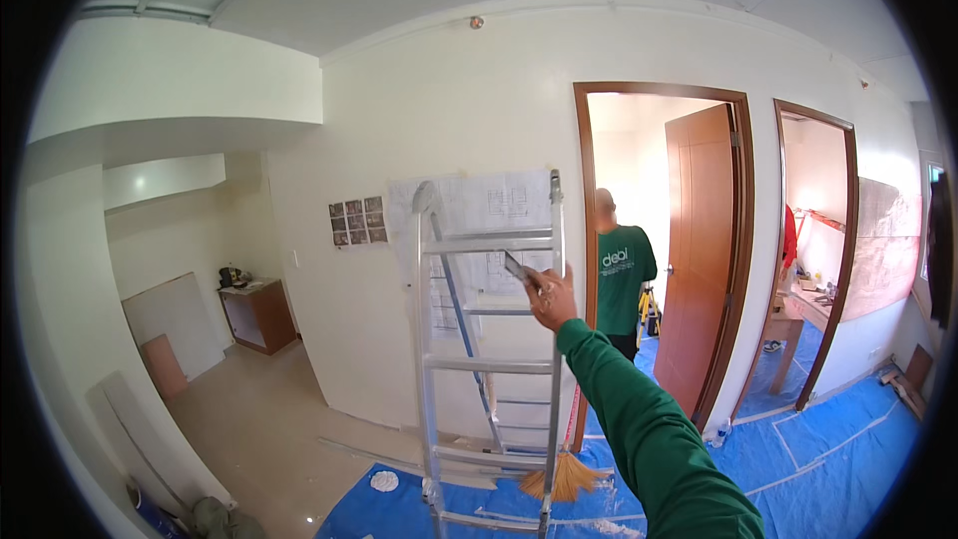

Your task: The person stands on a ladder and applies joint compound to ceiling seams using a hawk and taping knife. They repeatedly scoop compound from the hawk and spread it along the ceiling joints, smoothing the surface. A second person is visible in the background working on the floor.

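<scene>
My right hand [552, 297] reaches forward in a green long sleeve [649, 419], at the height of the ladder's upper rungs. Its fingers are closed around a small flat object [516, 267], dark grey with a pale edge, that points up and left; its kind is not clear. The aluminium stepladder [489, 364] stands upright in front of the white wall, and the hand overlaps its right rail in the picture. Behind the ladder, large white drawing sheets [509, 198] are fixed to the wall. My left hand is out of view.
A person in a green shirt [624, 269] stands in the doorway beside an open brown door [699, 250]. Blue sheeting [828, 459] covers the floor at right, with a straw broom [569, 477] by the ladder's foot. At left stands a brown cabinet [261, 317].
</scene>
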Motion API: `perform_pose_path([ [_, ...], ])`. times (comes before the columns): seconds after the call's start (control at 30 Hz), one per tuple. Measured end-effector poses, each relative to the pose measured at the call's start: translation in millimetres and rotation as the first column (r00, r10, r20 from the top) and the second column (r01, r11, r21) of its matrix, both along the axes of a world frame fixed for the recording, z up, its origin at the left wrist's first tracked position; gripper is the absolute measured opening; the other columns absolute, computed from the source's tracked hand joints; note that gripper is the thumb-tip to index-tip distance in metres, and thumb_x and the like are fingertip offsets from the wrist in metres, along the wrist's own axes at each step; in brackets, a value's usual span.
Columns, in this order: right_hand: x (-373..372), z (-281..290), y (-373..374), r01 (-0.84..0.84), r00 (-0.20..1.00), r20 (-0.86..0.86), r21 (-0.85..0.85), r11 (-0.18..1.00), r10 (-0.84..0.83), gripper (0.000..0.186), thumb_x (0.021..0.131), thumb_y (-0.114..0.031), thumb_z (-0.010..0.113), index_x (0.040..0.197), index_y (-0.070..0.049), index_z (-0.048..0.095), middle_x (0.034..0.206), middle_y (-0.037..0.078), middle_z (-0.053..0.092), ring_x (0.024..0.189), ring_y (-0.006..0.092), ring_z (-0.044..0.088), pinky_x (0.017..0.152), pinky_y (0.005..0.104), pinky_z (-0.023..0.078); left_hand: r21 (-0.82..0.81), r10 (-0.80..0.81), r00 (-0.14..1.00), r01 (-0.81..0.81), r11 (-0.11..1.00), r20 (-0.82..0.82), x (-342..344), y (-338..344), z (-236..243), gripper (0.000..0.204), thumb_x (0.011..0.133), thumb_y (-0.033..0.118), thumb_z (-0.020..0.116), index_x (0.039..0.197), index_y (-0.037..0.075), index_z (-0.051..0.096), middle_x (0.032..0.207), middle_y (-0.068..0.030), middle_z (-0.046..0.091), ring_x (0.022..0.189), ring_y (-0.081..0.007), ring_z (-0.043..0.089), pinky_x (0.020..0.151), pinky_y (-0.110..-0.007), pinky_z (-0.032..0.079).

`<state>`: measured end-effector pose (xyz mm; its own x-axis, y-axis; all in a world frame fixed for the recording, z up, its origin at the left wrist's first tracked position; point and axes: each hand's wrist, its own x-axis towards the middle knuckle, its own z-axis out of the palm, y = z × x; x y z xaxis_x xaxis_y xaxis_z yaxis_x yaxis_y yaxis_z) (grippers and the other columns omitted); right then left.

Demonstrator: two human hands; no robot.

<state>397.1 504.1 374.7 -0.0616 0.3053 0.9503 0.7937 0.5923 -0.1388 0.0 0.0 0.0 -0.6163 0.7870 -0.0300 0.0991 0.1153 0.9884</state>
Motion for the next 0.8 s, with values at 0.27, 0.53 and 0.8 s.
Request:
perform_pose_path([
  [0.27, -3.7, -17.8, 20.9, 0.164, 0.978, 0.107, 0.148, 0.975, -0.18, 0.029, 0.095, -0.016, 0.066, 0.123, -0.009, 0.071, 0.082, 0.012, 0.069, 0.082, 0.0322, 0.068, 0.113, 0.0557, 0.039, 0.155, -0.065, 0.902, 0.144, 0.977, -0.426, -124.1, 45.1, 27.8, 0.029, 0.091, 0.018, 0.068, 0.115, 0.001, 0.065, 0.081, -0.0132, 0.066, 0.059, -0.0271, 0.062, 0.052, -0.035, 0.048],
  [0.53, 30.5, -35.6, 97.9, 0.312, 0.929, 0.156, 0.152, 0.938, -0.335, 0.032, 0.102, -0.029, 0.06, 0.119, -0.005, 0.072, 0.106, 0.022, 0.075, 0.098, 0.0417, 0.07, 0.09, 0.0472, 0.054, 0.054, -0.059, 0.949, 0.044, 0.998, 0.31, -165.7, 97.2, 37.2, 0.012, 0.098, 0.011, 0.062, 0.106, 0.004, 0.058, 0.072, -0.0039, 0.057, 0.054, -0.0112, 0.053, 0.047, -0.027, 0.042],
  [0.8, 28.5, -38.9, 84.4, 0.269, 0.945, 0.147, 0.149, 0.951, -0.291, 0.039, 0.103, -0.021, 0.055, 0.135, 0.0, 0.06, 0.126, 0.022, 0.068, 0.116, 0.0405, 0.062, 0.111, 0.0496, 0.04, 0.053, -0.15, 0.923, 0.14, 0.989, 0.353, -173.7, 110.8, 43.0, 0.011, 0.097, 0.009, 0.064, 0.104, 0.006, 0.056, 0.072, -0.0032, 0.058, 0.053, -0.0109, 0.052, 0.045, -0.025, 0.041],
])
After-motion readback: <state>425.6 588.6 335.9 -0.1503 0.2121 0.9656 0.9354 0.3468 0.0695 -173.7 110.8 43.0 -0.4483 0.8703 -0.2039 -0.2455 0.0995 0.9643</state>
